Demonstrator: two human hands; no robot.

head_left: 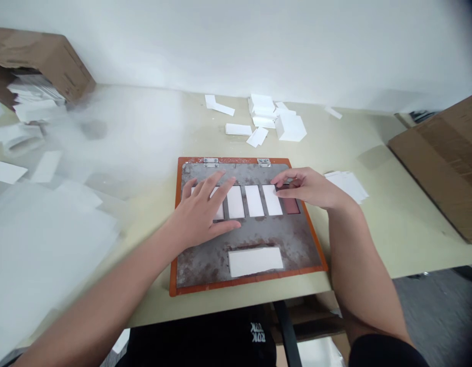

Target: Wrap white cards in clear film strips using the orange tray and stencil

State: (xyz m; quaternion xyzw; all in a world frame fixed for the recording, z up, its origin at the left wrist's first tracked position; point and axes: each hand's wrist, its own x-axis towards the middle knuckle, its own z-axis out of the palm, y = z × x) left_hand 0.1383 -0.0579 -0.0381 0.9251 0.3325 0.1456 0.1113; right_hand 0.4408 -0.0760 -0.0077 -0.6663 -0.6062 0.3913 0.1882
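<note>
— Black garment [198, 341] nearest camera; any writing?
— White lettering [258, 333], one line reading "ROK" (the other line is unclear).
— Grip?
— Left hand [198, 214] spread over the grey plate [205, 265], released; right hand [311, 187] curled by the rightmost white card [273, 203], pinching or not, cannot tell.
— Cards' location?
— White cards [236, 204] lie in the plate's slots, reddish slot [291, 206] beside them.

White wall [228, 46] behind a pale-yellow table [396, 229], grey floor [435, 311] below.
</note>
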